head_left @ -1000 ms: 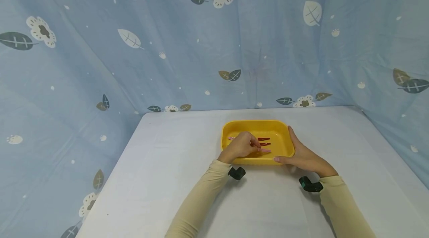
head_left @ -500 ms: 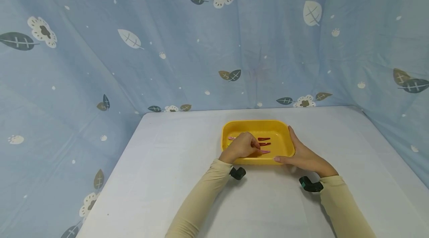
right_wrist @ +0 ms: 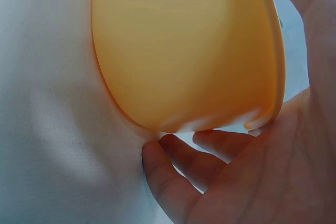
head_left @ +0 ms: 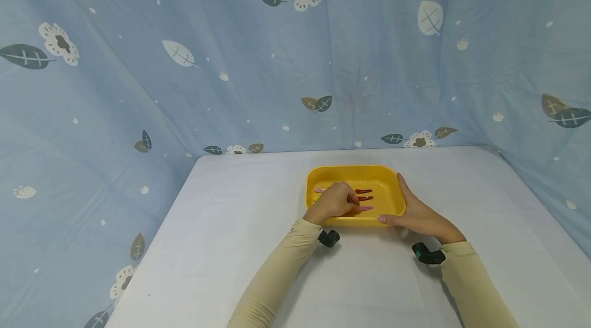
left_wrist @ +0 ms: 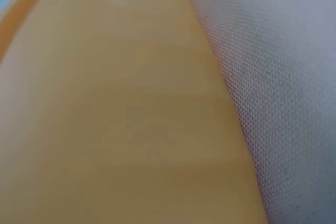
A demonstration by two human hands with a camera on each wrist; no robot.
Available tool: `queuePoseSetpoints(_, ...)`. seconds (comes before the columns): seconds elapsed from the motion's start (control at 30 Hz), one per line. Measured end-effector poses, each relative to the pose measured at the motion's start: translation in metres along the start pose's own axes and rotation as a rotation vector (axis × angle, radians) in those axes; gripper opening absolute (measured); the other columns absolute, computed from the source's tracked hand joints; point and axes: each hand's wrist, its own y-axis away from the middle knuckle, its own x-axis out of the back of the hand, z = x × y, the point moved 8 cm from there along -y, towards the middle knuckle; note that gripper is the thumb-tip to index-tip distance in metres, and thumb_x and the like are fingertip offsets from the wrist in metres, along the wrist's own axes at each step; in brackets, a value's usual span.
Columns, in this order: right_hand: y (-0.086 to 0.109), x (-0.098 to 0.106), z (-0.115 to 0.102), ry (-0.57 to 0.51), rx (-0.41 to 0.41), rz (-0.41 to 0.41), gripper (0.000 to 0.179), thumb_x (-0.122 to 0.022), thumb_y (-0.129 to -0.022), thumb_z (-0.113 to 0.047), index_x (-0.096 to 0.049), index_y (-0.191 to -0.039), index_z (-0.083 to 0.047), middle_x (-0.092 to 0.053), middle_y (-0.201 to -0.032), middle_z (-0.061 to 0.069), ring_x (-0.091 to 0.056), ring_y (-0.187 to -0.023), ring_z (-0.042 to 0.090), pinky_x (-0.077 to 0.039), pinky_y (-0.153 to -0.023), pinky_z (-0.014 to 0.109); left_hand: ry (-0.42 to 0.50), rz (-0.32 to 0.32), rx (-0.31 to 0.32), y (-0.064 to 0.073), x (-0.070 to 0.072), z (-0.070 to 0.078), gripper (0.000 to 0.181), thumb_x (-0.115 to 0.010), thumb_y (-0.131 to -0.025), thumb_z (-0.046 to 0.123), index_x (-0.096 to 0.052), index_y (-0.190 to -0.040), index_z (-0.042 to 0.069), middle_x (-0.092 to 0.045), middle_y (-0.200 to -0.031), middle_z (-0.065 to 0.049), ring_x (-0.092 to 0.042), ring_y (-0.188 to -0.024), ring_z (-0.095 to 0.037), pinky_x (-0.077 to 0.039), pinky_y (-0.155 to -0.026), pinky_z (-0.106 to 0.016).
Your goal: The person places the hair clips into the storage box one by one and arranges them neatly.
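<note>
A yellow tray [head_left: 341, 222] lies on the white table. My left hand [head_left: 333, 199] reaches over its front wall and pinches the wide end of a slim pink hair clip [head_left: 366, 208] low inside it; the fingertips are partly hidden. Two red hair clips, a far one [head_left: 363, 191] and a nearer one [head_left: 366, 198], lie behind that clip. My right hand [head_left: 417, 217] grips the tray's right end, thumb at the front rim. In the right wrist view its fingers [right_wrist: 170, 179] bend against the outer wall. The left wrist view shows only the tray's outside [left_wrist: 136, 119] and cloth.
Left of my left hand, another pink clip [head_left: 319, 191] and a yellow piece [head_left: 316, 198] show inside the tray, partly covered. White cloth covers the table [head_left: 249, 199]. A blue patterned curtain [head_left: 351, 61] hangs behind and at the sides.
My left hand shifts very slightly while keeping its pinch on the pink hair clip, whose tip moves a little. My right hand and the tray stay in place.
</note>
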Motion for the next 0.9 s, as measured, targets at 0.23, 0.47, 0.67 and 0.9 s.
queuePoseSetpoints(0.23,-0.0001,-0.0004,0.0004,0.004,-0.006,0.000,0.133,-0.079,-0.087,-0.047,0.028,-0.160,-0.015,-0.010,-0.170,0.028,-0.043,-0.140,0.042,-0.031,-0.116,0.072,0.003,-0.001,0.017,-0.0001,-0.0016,0.0000,0.010,-0.080,-0.091,0.018,-0.084,-0.093,0.008,-0.078,-0.087,0.000,-0.055,-0.068,-0.005,-0.045,-0.059,-0.013)
queuePoseSetpoints(0.47,0.0005,-0.0003,0.0008,-0.003,-0.004,-0.005,0.133,-0.079,-0.088,-0.045,0.029,-0.160,-0.016,-0.009,-0.170,0.028,-0.042,-0.141,0.042,-0.030,-0.116,0.072,-0.025,-0.001,0.032,-0.0004,-0.0026,0.0007,0.011,-0.081,-0.091,0.020,-0.084,-0.092,0.009,-0.077,-0.084,0.002,-0.055,-0.068,-0.006,-0.045,-0.060,-0.013)
queuePoseSetpoints(0.67,-0.0002,0.0001,0.0027,0.006,-0.005,-0.005,0.133,-0.079,-0.088,-0.045,0.028,-0.160,-0.014,-0.002,-0.171,0.029,-0.033,-0.148,0.047,-0.026,-0.117,0.074,-0.052,-0.004,0.028,-0.0001,-0.0021,0.0027,0.011,-0.081,-0.091,0.021,-0.084,-0.092,0.011,-0.078,-0.084,0.004,-0.056,-0.071,-0.004,-0.045,-0.063,-0.014)
queuePoseSetpoints(0.9,-0.0006,-0.0005,0.0023,-0.001,0.005,-0.002,0.132,-0.079,-0.088,-0.045,0.027,-0.161,-0.014,-0.005,-0.171,0.028,-0.037,-0.145,0.045,-0.027,-0.116,0.074,-0.044,-0.007,0.047,0.0019,-0.0017,0.0028,0.012,-0.081,-0.090,0.021,-0.084,-0.095,0.011,-0.077,-0.086,0.004,-0.056,-0.072,-0.006,-0.045,-0.064,-0.013)
